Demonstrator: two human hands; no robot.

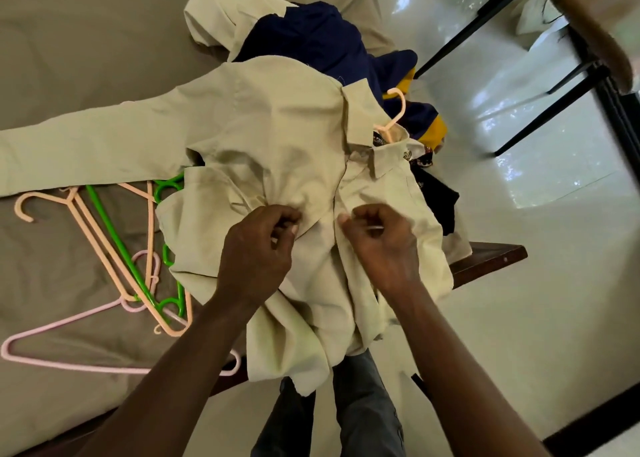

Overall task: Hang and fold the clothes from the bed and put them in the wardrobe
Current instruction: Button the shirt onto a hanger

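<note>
Holds the beige shirt, hung on a peach hanger and spread across the corner of the bed, by its front opening. Pinches the cloth with curled fingers of the left hand on one edge and of the right hand on the other. Beyond the collar, a navy garment in a heap; to the left, loose hangers on the bed.

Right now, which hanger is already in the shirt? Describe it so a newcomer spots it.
At the near corner of the bed lies a beige shirt, front up. From its collar a peach hanger hook sticks out toward the navy garment. Unlike the loose hangers on the sheet beside the shirt, only its hook shows.
</note>
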